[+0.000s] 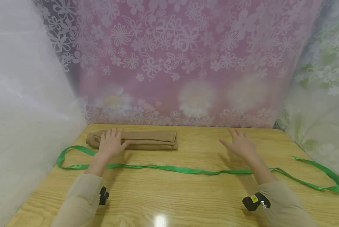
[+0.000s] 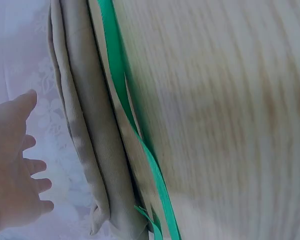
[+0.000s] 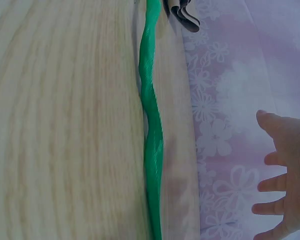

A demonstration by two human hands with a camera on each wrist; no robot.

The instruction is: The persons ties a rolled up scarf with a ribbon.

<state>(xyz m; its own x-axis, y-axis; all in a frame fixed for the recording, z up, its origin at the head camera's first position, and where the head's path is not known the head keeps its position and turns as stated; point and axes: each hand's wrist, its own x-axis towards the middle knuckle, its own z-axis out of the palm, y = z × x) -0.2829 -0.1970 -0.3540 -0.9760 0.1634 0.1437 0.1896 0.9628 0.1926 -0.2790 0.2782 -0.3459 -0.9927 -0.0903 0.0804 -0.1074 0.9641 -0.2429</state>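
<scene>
A folded tan cloth bundle (image 1: 149, 138) lies at the back left of the wooden table. My left hand (image 1: 111, 143), fingers spread and fairly straight, overlaps its left part in the head view; in the left wrist view that hand (image 2: 15, 167) shows apart from the cloth (image 2: 90, 100). My right hand (image 1: 240, 145) hovers over the back right of the table, fingers spread, holding nothing. A long green ribbon (image 1: 183, 170) runs across the table in front of the cloth, passing beneath both forearms. It loops at the left and curves back at the right end.
The wooden tabletop (image 1: 172, 195) spreads under everything. A pink floral curtain (image 1: 169, 63) hangs behind its back edge, with a whitish sheet (image 1: 30, 94) at the left and a floral sheet (image 1: 323, 94) at the right. Small black cameras (image 1: 253, 201) sit at both wrists.
</scene>
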